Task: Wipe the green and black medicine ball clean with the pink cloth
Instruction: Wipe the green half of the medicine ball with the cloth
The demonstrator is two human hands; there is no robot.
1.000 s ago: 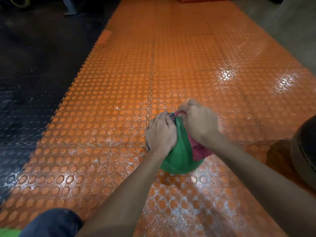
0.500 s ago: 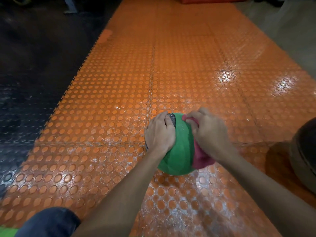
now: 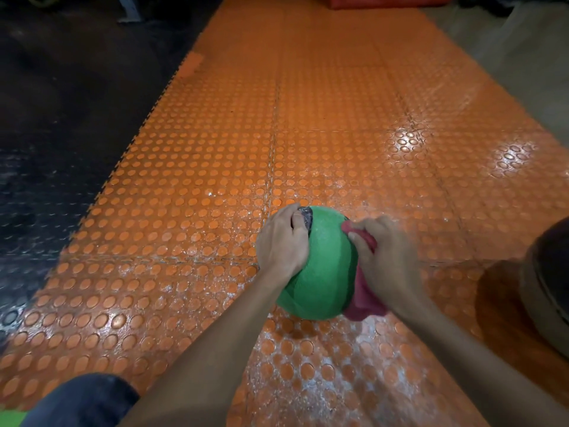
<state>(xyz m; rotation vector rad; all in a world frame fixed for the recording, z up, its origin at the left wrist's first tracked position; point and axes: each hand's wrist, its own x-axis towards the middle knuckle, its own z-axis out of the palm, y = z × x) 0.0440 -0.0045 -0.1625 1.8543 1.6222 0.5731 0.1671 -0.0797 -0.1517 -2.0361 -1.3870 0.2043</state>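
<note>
Green-and-black medicine ball [image 3: 326, 272] on orange studded floor [image 3: 200, 180]
Curled left hand [image 3: 281, 245] cups it — right hand [image 3: 388, 260] clutches pink cloth [image 3: 365, 300] against its side.

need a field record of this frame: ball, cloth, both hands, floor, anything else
ball: green and black medicine ball, sitting on the orange mat
cloth: pink cloth, pressed against the ball's right side
left hand: grips the ball's upper left, fingertips on a black panel
right hand: grips the cloth against the ball
floor: orange studded mat, whitish residue near the ball; black mat to its left
other: dark round object at the right edge, cut off
</note>
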